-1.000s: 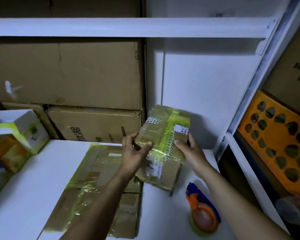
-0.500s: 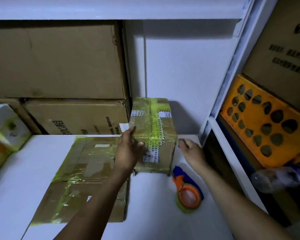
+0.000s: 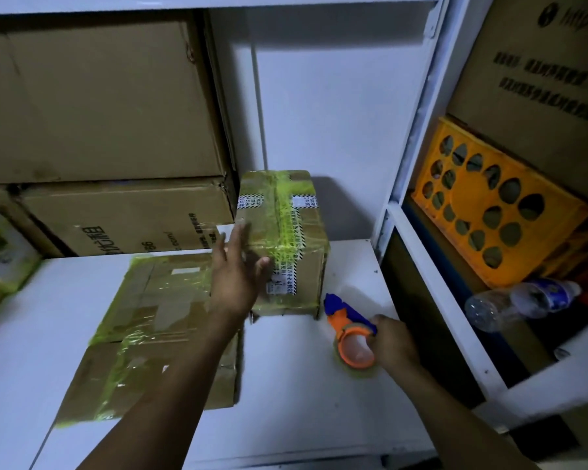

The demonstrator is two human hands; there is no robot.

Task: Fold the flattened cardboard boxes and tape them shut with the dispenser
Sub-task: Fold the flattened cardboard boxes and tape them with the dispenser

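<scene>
A small folded cardboard box (image 3: 287, 228), wrapped in yellow-green tape, stands on the white shelf (image 3: 286, 385) against the back wall. My left hand (image 3: 236, 276) hovers at its left front face with fingers spread, holding nothing. A flattened cardboard box (image 3: 157, 327) with yellow-green tape lies to the left under my left forearm. The orange and blue tape dispenser (image 3: 352, 337) lies to the right of the box's front. My right hand (image 3: 392, 344) grips its roll end.
Large brown cartons (image 3: 109, 137) are stacked at the back left. A white and green box (image 3: 0, 252) sits at the far left. Beyond the white upright (image 3: 411, 164), an orange crate (image 3: 496, 212) and a plastic bottle (image 3: 520, 301) fill the right-hand bay.
Both hands set the small taped box down on the shelf and let go. My right hand dropped to the tape dispenser and took hold of it; my left hand opened beside the box.
</scene>
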